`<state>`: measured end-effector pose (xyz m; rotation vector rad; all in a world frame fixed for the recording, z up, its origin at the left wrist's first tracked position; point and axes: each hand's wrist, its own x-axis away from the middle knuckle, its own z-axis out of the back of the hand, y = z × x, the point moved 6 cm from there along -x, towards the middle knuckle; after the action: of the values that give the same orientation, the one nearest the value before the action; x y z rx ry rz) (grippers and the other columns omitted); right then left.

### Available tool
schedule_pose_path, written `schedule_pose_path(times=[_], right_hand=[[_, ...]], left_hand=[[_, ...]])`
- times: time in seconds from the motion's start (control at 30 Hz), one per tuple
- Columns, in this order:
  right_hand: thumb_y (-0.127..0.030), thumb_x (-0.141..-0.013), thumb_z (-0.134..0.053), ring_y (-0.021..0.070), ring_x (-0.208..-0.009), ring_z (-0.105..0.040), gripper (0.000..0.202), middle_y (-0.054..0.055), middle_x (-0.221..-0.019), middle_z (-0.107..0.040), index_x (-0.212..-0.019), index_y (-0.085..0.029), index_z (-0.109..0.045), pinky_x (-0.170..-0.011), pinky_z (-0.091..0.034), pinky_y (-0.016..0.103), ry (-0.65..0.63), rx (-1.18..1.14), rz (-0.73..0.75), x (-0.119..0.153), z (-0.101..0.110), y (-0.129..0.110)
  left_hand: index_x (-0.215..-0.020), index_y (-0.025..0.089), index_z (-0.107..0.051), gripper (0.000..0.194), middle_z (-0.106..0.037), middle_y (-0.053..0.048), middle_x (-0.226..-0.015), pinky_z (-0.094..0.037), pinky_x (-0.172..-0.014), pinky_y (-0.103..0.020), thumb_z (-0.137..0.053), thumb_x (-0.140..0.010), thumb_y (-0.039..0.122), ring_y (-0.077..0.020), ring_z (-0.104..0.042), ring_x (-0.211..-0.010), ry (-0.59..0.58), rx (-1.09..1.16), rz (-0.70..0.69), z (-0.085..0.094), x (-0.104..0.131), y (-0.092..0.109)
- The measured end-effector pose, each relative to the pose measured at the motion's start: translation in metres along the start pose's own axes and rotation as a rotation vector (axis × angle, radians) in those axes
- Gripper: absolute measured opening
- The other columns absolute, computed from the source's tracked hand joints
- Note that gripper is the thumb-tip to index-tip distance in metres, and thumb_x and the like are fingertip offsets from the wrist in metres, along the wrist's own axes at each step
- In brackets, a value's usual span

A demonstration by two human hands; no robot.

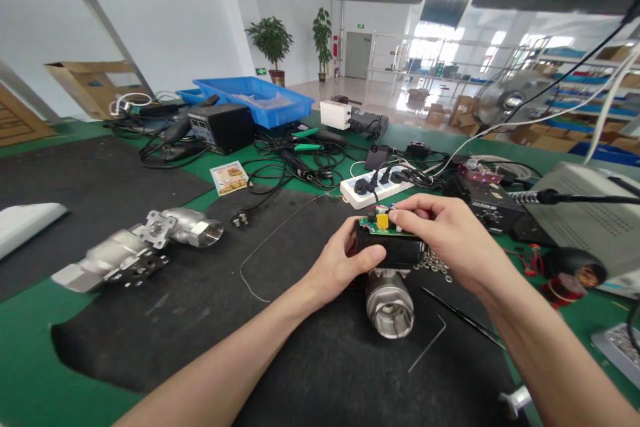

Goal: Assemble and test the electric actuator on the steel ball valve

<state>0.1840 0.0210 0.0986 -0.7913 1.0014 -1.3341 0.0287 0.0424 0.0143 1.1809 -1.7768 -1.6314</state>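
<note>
Wrapping the left end of the black box (400, 252), the left hand (335, 267) has its thumb across the front; if that hold loosened, the box could tip on the round metal valve (383, 290) under it, since the weight sits high. The green circuit board (373, 228) lies exposed on top, and a sideways push beside the yellow part (383, 221) could bend a lead or strain a wire. The right hand (450, 237) has thumb and fingers drawn together at the board's small parts, but I cannot tell whether they pinch one; pressing too hard there could crack a joint. Just right of the box lie loose washers (436, 267), which a knock from the wrist might scatter towards the right edge of the bench (25, 367)

The box stands right of the middle of the bench, on the black mat (310, 367). Its long axis runs left to right, roughly in line with the bench's near edge, board side up; the valve's open mouth, below it, points towards that near edge
</note>
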Motion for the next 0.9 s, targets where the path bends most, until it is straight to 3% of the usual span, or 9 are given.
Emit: schedule_pose_path(times=[0.17, 0.3, 0.47, 0.6, 0.9], right_hand=[[-0.036, -0.082, -0.076, 0.0169, -0.077, -0.059, 0.019, 0.003, -0.083, -0.074, -0.086, -0.017, -0.078, -0.068, -0.041, 0.03, -0.011, -0.079, -0.002, -0.0001, -0.0019, 0.0018], [-0.034, -0.08, -0.079, 0.0168, -0.076, -0.06, 0.019, 0.003, -0.081, -0.074, -0.087, -0.017, -0.079, -0.068, -0.041, 0.03, 0.012, -0.112, -0.01, -0.0014, -0.0004, 0.0057], [-0.033, -0.078, -0.079, 0.0168, -0.076, -0.061, 0.018, 0.004, -0.082, -0.075, -0.085, -0.016, -0.079, -0.069, -0.044, 0.03, 0.012, -0.179, -0.041, -0.0012, -0.0002, 0.0093], [-0.031, -0.077, -0.078, 0.0158, -0.074, -0.06, 0.014, 0.003, -0.079, -0.074, -0.078, -0.016, -0.077, -0.066, -0.042, 0.029, 0.038, -0.152, -0.045, -0.0007, 0.0001, 0.0071], [-0.03, -0.077, -0.08, 0.0159, -0.076, -0.061, 0.015, 0.003, -0.081, -0.075, -0.083, -0.017, -0.079, -0.069, -0.043, 0.029, 0.027, -0.178, -0.035, -0.0018, -0.0006, 0.0077]], left_hand=[[-0.131, 0.016, -0.053, 0.065, -0.066, -0.013, -0.134, -0.051, -0.098, -0.037, -0.078, -0.084, 0.054, -0.0326, -0.061, -0.126, 0.026, -0.017, -0.032, 0.0006, 0.0016, -0.0016], [-0.132, 0.016, -0.053, 0.06, -0.068, -0.012, -0.13, -0.051, -0.096, -0.034, -0.075, -0.088, 0.05, -0.0284, -0.064, -0.119, 0.062, -0.036, -0.05, 0.0029, 0.0024, -0.003], [-0.131, 0.017, -0.055, 0.056, -0.07, -0.009, -0.121, -0.052, -0.077, -0.028, -0.073, -0.09, 0.051, -0.0239, -0.066, -0.104, 0.075, -0.067, -0.029, 0.0021, 0.0029, -0.004], [-0.129, 0.018, -0.056, 0.057, -0.07, -0.008, -0.116, -0.052, -0.078, -0.029, -0.074, -0.088, 0.053, -0.024, -0.066, -0.101, 0.086, -0.072, -0.03, 0.0018, 0.0027, -0.0036], [-0.13, 0.018, -0.055, 0.056, -0.07, -0.008, -0.117, -0.05, -0.067, -0.024, -0.073, -0.089, 0.053, -0.0199, -0.065, -0.092, 0.075, -0.063, -0.019, 0.0021, 0.0029, -0.0049]])
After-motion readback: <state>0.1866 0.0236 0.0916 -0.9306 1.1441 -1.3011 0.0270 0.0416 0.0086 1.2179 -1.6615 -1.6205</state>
